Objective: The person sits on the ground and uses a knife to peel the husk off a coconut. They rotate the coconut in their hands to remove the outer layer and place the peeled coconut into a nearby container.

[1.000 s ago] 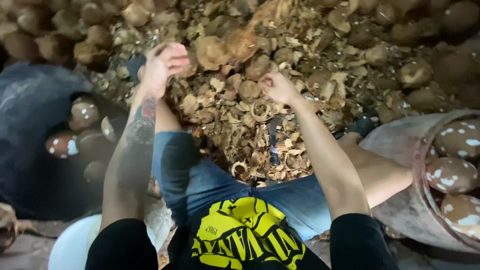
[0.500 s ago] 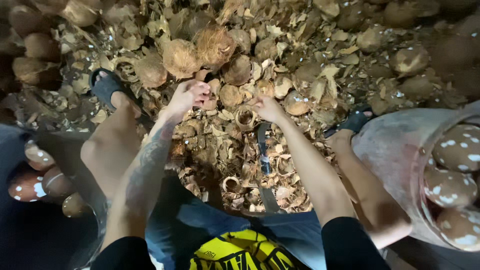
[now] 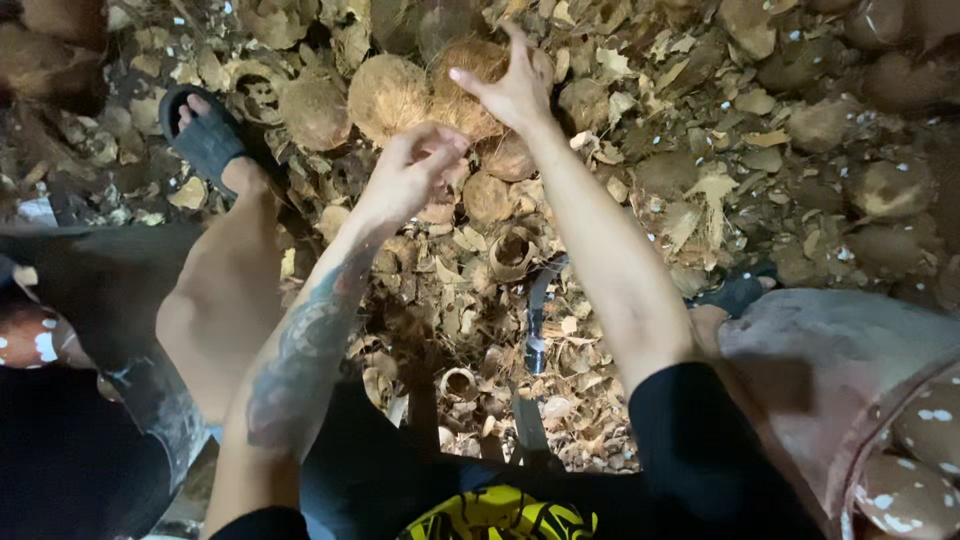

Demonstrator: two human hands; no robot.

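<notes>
A heap of brown husked coconuts lies ahead of me among broken shell and husk scraps [image 3: 470, 250]. My right hand [image 3: 510, 85] reaches far forward and rests its spread fingers on a fibrous coconut [image 3: 465, 85] at the pile's middle. Another hairy coconut [image 3: 388, 95] sits just left of it. My left hand [image 3: 410, 175] hovers a little nearer to me, fingers curled loosely, just below those coconuts; I cannot see anything in it. My tattooed left forearm [image 3: 300, 350] runs back toward my body.
My left foot in a black sandal [image 3: 205, 140] is planted at upper left, my right sandal [image 3: 735, 292] at mid right. A metal blade on a stand [image 3: 535, 330] rises between my knees. A grey tub [image 3: 800, 350] at right holds peeled spotted coconuts [image 3: 925, 425]; a dark basin [image 3: 60, 440] sits at left.
Both hands have stretched farther forward into the pile. The right hand has gone from the scraps near the blade to the top of a fibrous coconut; the view has tilted forward.
</notes>
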